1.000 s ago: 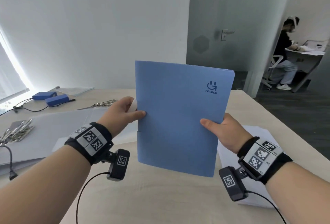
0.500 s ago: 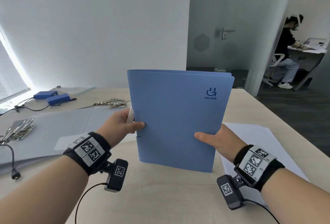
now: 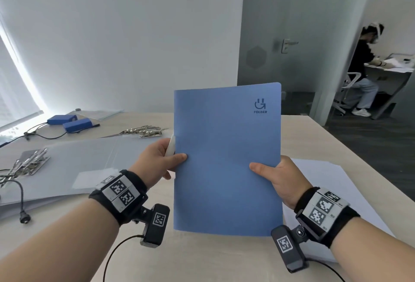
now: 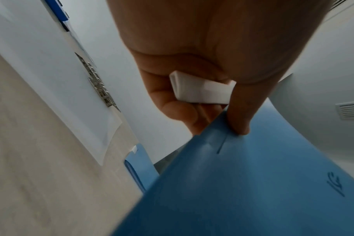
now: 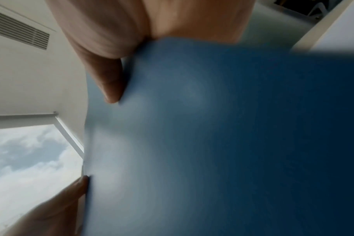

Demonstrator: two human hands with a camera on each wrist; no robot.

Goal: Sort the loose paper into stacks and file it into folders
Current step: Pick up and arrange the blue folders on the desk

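The left hand (image 3: 157,160) pinches the left edge of a blue folder (image 3: 226,160), thumb on its front. The right hand (image 3: 280,178) grips the right edge the same way. The folder stands upright at the centre of the frame, above the pale worktop (image 3: 202,259).

White paper sheets (image 3: 325,174) lie at lower right, and a grey folder (image 3: 85,160) lies flat at left, so filing looks only partly done; whether the blue folder holds paper cannot be told.

Only the left wrist view shows the white plastic bar (image 4: 202,91) curled inside the left hand's fingers (image 4: 172,110). The right wrist view is mostly blurred blue cover.
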